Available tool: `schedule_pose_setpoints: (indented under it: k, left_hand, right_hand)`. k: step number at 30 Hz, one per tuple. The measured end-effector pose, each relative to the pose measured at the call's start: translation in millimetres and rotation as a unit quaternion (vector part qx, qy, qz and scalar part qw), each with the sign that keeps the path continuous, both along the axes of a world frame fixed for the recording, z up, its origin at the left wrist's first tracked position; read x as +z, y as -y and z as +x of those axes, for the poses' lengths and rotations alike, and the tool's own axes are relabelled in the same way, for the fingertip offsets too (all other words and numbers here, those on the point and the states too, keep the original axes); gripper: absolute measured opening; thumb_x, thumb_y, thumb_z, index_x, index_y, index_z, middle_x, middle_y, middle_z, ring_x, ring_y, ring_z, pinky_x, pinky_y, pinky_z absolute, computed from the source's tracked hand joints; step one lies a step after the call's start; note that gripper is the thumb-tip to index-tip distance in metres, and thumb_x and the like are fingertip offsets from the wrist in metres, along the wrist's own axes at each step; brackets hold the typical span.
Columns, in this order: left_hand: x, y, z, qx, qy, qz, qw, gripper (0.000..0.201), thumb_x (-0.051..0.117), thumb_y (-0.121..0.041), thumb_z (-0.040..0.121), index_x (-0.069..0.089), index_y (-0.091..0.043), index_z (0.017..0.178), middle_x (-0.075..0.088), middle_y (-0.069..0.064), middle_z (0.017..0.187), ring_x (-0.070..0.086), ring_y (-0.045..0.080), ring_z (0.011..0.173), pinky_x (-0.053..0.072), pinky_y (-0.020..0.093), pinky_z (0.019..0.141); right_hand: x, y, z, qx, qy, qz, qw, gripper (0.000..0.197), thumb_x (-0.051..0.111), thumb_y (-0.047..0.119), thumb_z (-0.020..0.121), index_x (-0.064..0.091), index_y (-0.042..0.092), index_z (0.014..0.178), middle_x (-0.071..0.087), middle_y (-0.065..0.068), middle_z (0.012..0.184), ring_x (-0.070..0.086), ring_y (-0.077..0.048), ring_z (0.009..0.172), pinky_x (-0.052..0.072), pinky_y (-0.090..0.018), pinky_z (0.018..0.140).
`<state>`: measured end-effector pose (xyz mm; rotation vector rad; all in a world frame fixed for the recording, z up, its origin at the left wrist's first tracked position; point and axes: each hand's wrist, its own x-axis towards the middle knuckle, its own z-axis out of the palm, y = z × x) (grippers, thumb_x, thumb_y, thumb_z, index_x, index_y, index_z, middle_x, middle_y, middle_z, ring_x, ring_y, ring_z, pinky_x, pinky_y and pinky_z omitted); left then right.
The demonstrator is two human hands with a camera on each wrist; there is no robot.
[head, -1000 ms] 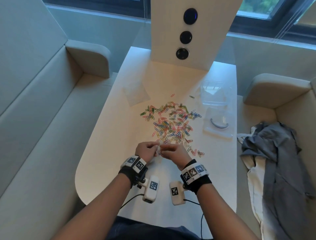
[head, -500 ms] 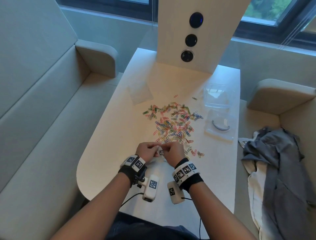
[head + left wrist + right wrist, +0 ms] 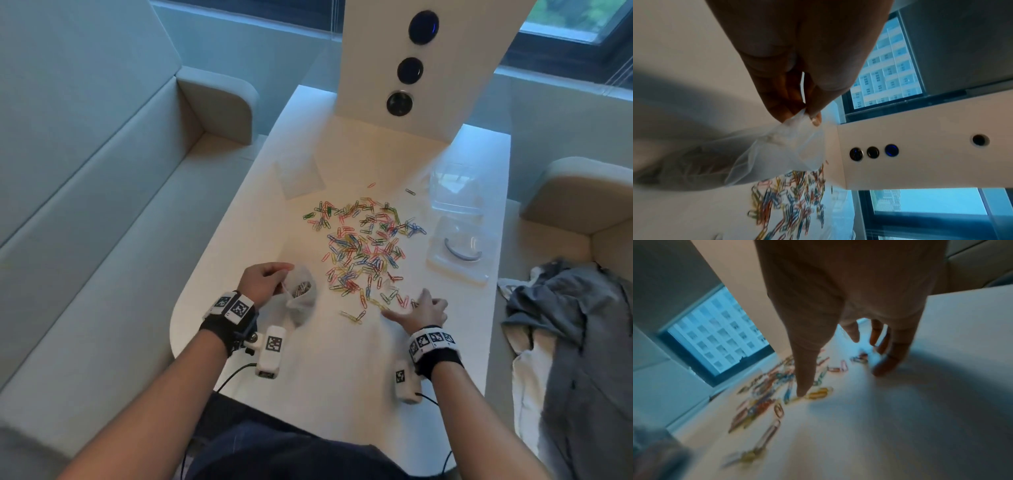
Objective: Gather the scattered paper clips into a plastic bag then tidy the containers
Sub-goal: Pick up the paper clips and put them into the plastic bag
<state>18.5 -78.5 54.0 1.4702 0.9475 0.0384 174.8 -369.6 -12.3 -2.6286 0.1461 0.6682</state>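
A heap of coloured paper clips (image 3: pixel 364 246) (image 3: pixel 789 201) (image 3: pixel 777 382) lies spread over the middle of the white table (image 3: pixel 308 363). My left hand (image 3: pixel 265 281) (image 3: pixel 803 110) pinches the rim of a small clear plastic bag (image 3: pixel 301 294) (image 3: pixel 777 154) and holds its mouth open; a few clips lie inside it. My right hand (image 3: pixel 416 308) (image 3: pixel 840 368) is spread over the near edge of the heap, fingers apart and fingertips down among the clips, holding nothing that I can see.
A clear plastic box (image 3: pixel 455 186) and its lid (image 3: pixel 460 250) sit at the table's right side. A second flat bag (image 3: pixel 299 176) lies at the far left. A white panel with round buttons (image 3: pixel 407 68) stands at the back. Clothes (image 3: pixel 568 325) lie on the right seat.
My hands were together at the bag; now the right hand has moved right to the clips and the left holds the bag alone, its mouth open.
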Motion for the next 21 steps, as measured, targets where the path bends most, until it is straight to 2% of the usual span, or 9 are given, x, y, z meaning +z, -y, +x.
schedule_pose_setpoints:
  k: [2, 4, 8, 10, 13, 16, 18, 20, 21]
  left_hand:
    - [-4, -18, -4, 0.009, -0.002, -0.010, 1.000, 0.027, 0.062, -0.009, 0.089, 0.080, -0.028, 0.082, 0.074, 0.011, 0.092, 0.061, 0.025, 0.083, 0.052, 0.048, 0.091]
    - [-5, -32, -5, 0.016, -0.002, -0.013, 1.000, 0.023, 0.062, -0.010, 0.089, 0.079, -0.025, 0.084, 0.074, 0.008, 0.089, 0.061, 0.024, 0.080, 0.054, 0.044, 0.089]
    - [1, -44, 2, 0.046, 0.016, -0.029, 0.998, 0.025, 0.059, -0.004, 0.091, 0.076, -0.021, 0.086, 0.067, -0.002, 0.065, 0.054, 0.014, 0.060, 0.052, 0.028, 0.069]
    - [-1, -51, 8, 0.051, 0.016, -0.033, 0.998, 0.023, 0.059, -0.003, 0.091, 0.075, -0.020, 0.088, 0.066, -0.008, 0.059, 0.054, 0.012, 0.058, 0.051, 0.027, 0.068]
    - [-5, -56, 15, 0.026, 0.008, -0.039, 0.999, 0.022, 0.059, -0.004, 0.092, 0.074, -0.019, 0.089, 0.065, -0.009, 0.055, 0.053, 0.011, 0.054, 0.050, 0.028, 0.070]
    - [-9, -53, 25, -0.010, 0.002, -0.046, 0.999, 0.021, 0.059, -0.005, 0.092, 0.075, -0.020, 0.089, 0.065, -0.004, 0.059, 0.053, 0.013, 0.054, 0.049, 0.024, 0.063]
    - [-13, -46, 33, -0.035, -0.003, -0.045, 0.998, 0.019, 0.061, -0.007, 0.091, 0.075, -0.019, 0.091, 0.065, 0.001, 0.065, 0.054, 0.014, 0.057, 0.048, 0.022, 0.059]
    - [-17, -36, 42, -0.062, -0.010, -0.042, 0.997, 0.016, 0.061, -0.007, 0.091, 0.074, -0.014, 0.096, 0.066, 0.003, 0.068, 0.054, 0.013, 0.056, 0.048, 0.018, 0.054]
    - [-18, -31, 46, -0.076, -0.013, -0.039, 0.996, 0.016, 0.061, -0.006, 0.092, 0.074, -0.012, 0.098, 0.066, 0.003, 0.069, 0.054, 0.012, 0.056, 0.048, 0.016, 0.053]
  right_hand:
    - [-8, -11, 2, 0.041, 0.030, 0.006, 0.999, 0.105, 0.091, 0.051, 0.049, 0.040, 0.016, 0.134, 0.034, -0.014, 0.130, 0.039, -0.039, 0.120, 0.044, -0.049, 0.099]
    - [-12, -28, 6, 0.073, 0.051, -0.007, 0.996, 0.100, 0.091, 0.049, 0.052, 0.043, 0.019, 0.135, 0.035, -0.012, 0.131, 0.039, -0.037, 0.121, 0.044, -0.047, 0.100]
    - [-17, -59, 14, 0.107, 0.076, 0.025, 0.991, 0.072, 0.081, 0.038, 0.073, 0.052, 0.020, 0.136, 0.040, -0.010, 0.130, 0.043, -0.033, 0.119, 0.042, -0.042, 0.104]
    - [-21, -73, 15, 0.114, 0.095, 0.056, 0.987, 0.050, 0.076, 0.026, 0.081, 0.062, 0.014, 0.127, 0.048, -0.009, 0.119, 0.052, -0.029, 0.106, 0.046, -0.035, 0.097]
    - [-22, -84, 12, 0.128, 0.145, 0.068, 0.979, 0.020, 0.070, 0.015, 0.085, 0.075, 0.008, 0.103, 0.060, -0.006, 0.099, 0.060, -0.023, 0.083, 0.049, -0.027, 0.080]
    - [-20, -84, 15, 0.129, 0.149, 0.060, 0.979, 0.015, 0.064, 0.004, 0.082, 0.079, 0.007, 0.087, 0.069, -0.008, 0.091, 0.064, -0.025, 0.078, 0.055, -0.031, 0.080]
    - [-14, -78, 19, 0.079, 0.121, 0.063, 0.987, 0.014, 0.067, 0.004, 0.078, 0.079, 0.008, 0.083, 0.074, -0.008, 0.086, 0.068, -0.023, 0.078, 0.057, -0.033, 0.084]
    - [-9, -67, 20, -0.042, 0.086, 0.115, 0.989, 0.010, 0.073, 0.009, 0.075, 0.079, 0.011, 0.082, 0.075, -0.004, 0.080, 0.069, -0.017, 0.075, 0.056, -0.028, 0.083]
    - [-5, -62, 19, -0.107, 0.063, 0.153, 0.980, 0.010, 0.076, 0.010, 0.075, 0.080, 0.012, 0.083, 0.075, -0.004, 0.081, 0.069, -0.015, 0.076, 0.055, -0.024, 0.082]
